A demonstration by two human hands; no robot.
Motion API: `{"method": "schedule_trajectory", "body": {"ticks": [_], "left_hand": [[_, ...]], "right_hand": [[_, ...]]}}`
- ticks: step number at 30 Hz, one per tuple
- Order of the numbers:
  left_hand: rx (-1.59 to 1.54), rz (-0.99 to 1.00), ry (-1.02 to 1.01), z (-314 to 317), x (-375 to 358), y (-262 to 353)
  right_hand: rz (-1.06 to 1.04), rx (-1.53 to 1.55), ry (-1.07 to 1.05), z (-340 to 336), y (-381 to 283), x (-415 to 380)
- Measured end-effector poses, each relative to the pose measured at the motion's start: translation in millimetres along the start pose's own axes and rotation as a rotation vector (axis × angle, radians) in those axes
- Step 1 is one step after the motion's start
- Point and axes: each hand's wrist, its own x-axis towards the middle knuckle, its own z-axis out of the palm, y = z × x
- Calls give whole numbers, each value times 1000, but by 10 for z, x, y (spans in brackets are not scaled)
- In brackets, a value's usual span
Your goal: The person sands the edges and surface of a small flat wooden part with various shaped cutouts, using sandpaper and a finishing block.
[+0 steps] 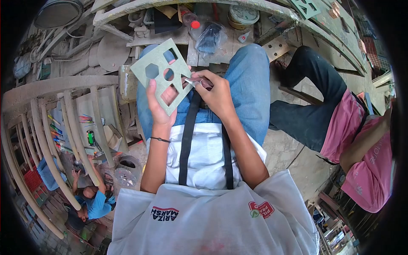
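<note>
My left hand (pixel 160 106) grips a pale green flat board (pixel 160 79) from beneath, thumb along its near-left edge and fingers behind it. The board is tilted above my lap and has several cut-outs: a hexagon, a circle, four-sided openings and a triangle. Fingers show through some of them. At the right side of the board, my right hand (pixel 217 92) pinches a small tool (pixel 205 82) with a reddish-brown body and a light, blade-like end. That end lies right at the triangular cut-out; I cannot tell the tool's exact kind.
Ahead, a wooden bench holds a lidded tub (pixel 243 16), a red-capped bottle (pixel 190 18) and a plastic bag (pixel 211 38). Another green board (pixel 304 7) lies at upper right. A person in pink (pixel 340 140) sits on the right; one in blue (pixel 98 205) is beyond slatted rails (pixel 70 123).
</note>
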Motion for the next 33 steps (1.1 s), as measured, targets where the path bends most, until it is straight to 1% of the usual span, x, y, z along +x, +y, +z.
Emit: {"method": "schedule_trajectory", "body": {"ticks": [5,7,13,17,19,20,22,23,25,26,29,32,33], "left_hand": [[21,26,-39,7,-20,-15],[51,6,-46,42,-23,-27],[76,-49,-44,82,-18,11],[75,-50,-7,47,-16,-14],[84,-42,-8,35,-13,-6],[92,-33,-13,36,-16,-3],[90,-17,-3,64,-21,9],[91,-1,6,69,-24,14],[88,-27,-8,21,-3,-26],[85,-52,-24,0,5,-42],[61,-45,-48,-14,-2,-40],[74,-33,-29,18,2,-47],[74,-36,-29,20,-2,-45]], "right_hand": [[11,-105,12,-9,-116,-13],[-18,-180,54,-8,-110,0],[-4,-145,92,-5,-70,5],[27,-122,60,-11,-61,9],[-10,-64,-17,-42,-86,10],[-8,-65,-19,-51,-75,6],[-195,-121,-72,-68,-57,10],[-195,-120,-74,-80,-57,13],[-75,-109,-75,-103,-68,14],[-74,-110,-74,-105,-71,10],[-56,-148,-71,-102,-89,4],[-35,-175,-44,-71,-90,0],[-51,-153,6,-56,-64,7]]}}
